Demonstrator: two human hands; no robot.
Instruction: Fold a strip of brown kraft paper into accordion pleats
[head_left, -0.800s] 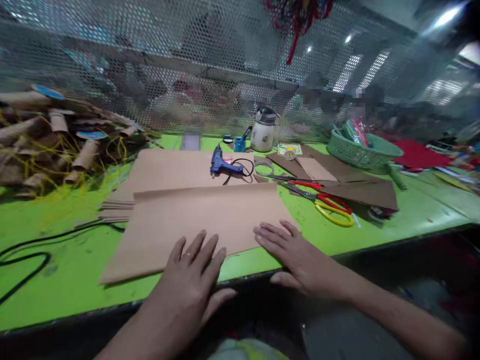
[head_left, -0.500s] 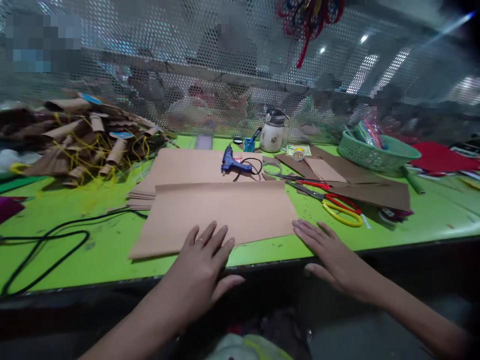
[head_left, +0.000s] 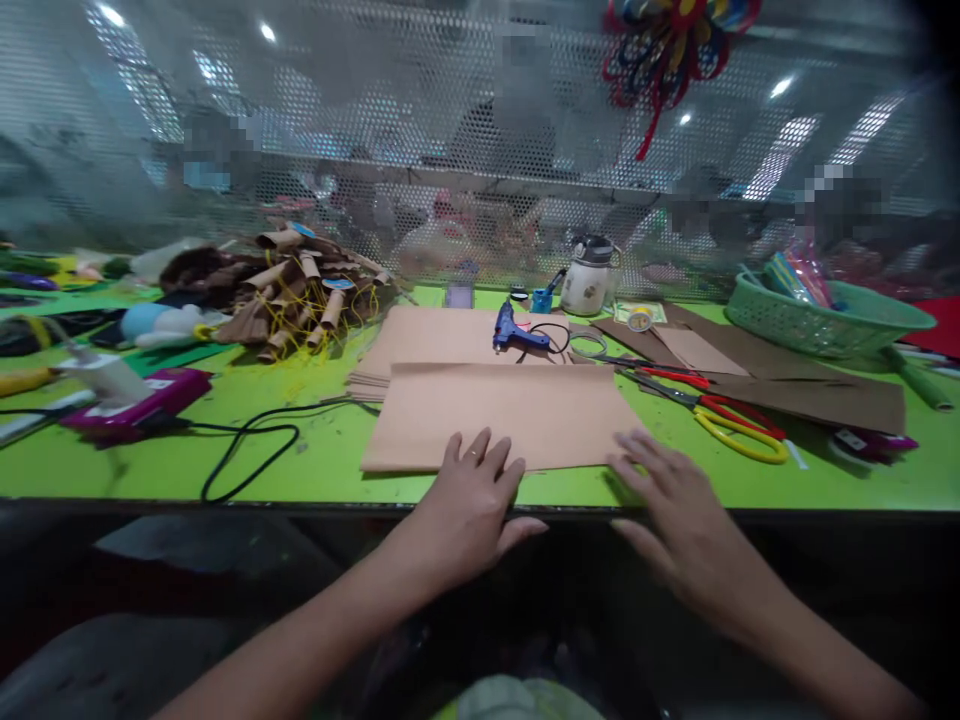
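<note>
A folded sheet of tan kraft paper [head_left: 502,405] lies near the table's front edge. My left hand [head_left: 476,505] rests on its near edge, fingers spread flat and thumb out to the side. At the sheet's right front corner is my right hand [head_left: 671,510], open, its fingertips slightly blurred on or just by the edge. Behind the sheet is a stack of similar kraft paper [head_left: 420,335]. A blue glue gun [head_left: 514,332] stands on that stack. Two pairs of scissors, one with yellow and red handles [head_left: 742,435], lie to the right.
Brown paper rolls with yellow string [head_left: 300,290] are heaped at left. A purple power strip [head_left: 146,405] and black cord [head_left: 251,430] lie nearer. A green basket [head_left: 825,315], dark brown sheets [head_left: 817,395] and a lidded cup [head_left: 589,280] stand right and back, before a perforated screen [head_left: 450,130].
My view has turned left and levelled, bringing the power strip into sight. My right fingers have shifted slightly at the paper's corner; the left hand still lies on its near edge.
</note>
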